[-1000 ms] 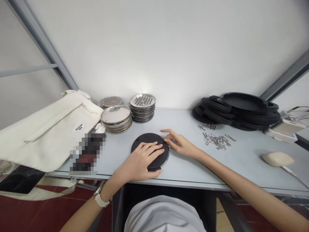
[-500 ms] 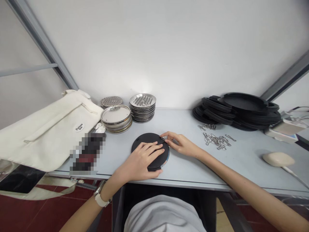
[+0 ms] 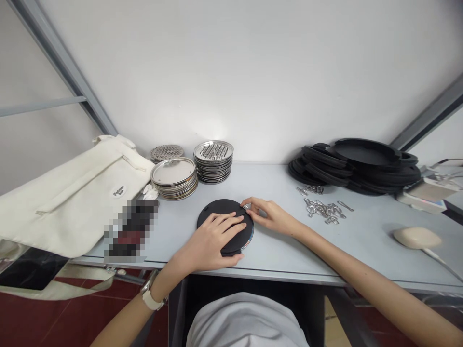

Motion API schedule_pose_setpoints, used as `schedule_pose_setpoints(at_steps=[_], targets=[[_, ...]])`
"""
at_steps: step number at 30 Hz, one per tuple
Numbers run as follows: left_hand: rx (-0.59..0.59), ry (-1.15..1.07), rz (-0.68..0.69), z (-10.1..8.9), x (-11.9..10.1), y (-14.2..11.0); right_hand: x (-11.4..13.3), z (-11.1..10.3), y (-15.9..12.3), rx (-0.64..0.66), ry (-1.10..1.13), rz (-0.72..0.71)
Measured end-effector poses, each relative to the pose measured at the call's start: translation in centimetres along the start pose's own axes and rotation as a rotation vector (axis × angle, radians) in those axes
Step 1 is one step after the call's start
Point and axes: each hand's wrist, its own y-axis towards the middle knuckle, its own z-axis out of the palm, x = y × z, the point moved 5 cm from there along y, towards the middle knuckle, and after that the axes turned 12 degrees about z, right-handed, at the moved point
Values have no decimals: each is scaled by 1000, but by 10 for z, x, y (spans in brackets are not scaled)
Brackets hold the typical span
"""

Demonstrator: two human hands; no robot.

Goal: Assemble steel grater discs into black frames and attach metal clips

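The black disc (image 3: pixel 217 206) lies flat on the worktop (image 3: pixel 285 253), near its front edge and a little left of the middle. A shiny, coloured rim shows along its right side. The left hand (image 3: pixel 213 241) rests palm down across it, fingers extended and slightly spread, with the thumb by the front of the rim; it presses rather than grips. The right hand (image 3: pixel 269 217) has thumb and forefinger closed on a small metal clip (image 3: pixel 246 207) at the disc's right rear edge. Whether the clip passes through the disc is too small to tell.

The disc looks light and fairly stiff, with a matt face that should not be very slippery; its rim seems the best place to take hold. The clip looks thin, hard and springy, likely to slip or twist unless pinched firmly by its side.

Behind the disc, towards the rear edge, stand a stack of plain metal discs (image 3: pixel 172 172) and, just right of it, a stack of grater discs (image 3: pixel 213 152). Loose clips (image 3: pixel 325 210) lie to the right, in front of the black trays (image 3: pixel 365 154) piled near the rear right corner. A pale bag (image 3: pixel 90 202) covers the left end.
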Motion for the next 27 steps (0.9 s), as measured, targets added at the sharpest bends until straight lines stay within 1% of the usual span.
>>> schedule_pose_setpoints(at_steps=[10, 17, 22, 27], targets=[[0, -2, 4, 0, 0, 0, -1, -1, -1, -15, -23, 19], [-17, 18, 8, -1, -1, 0, 0, -1, 1, -115, -64, 11], [-18, 19, 12, -1, 0, 0, 1, 0, 1, -103, -67, -28], [-15, 23, 17, -1, 0, 0, 1, 0, 0, -50, -43, -20]])
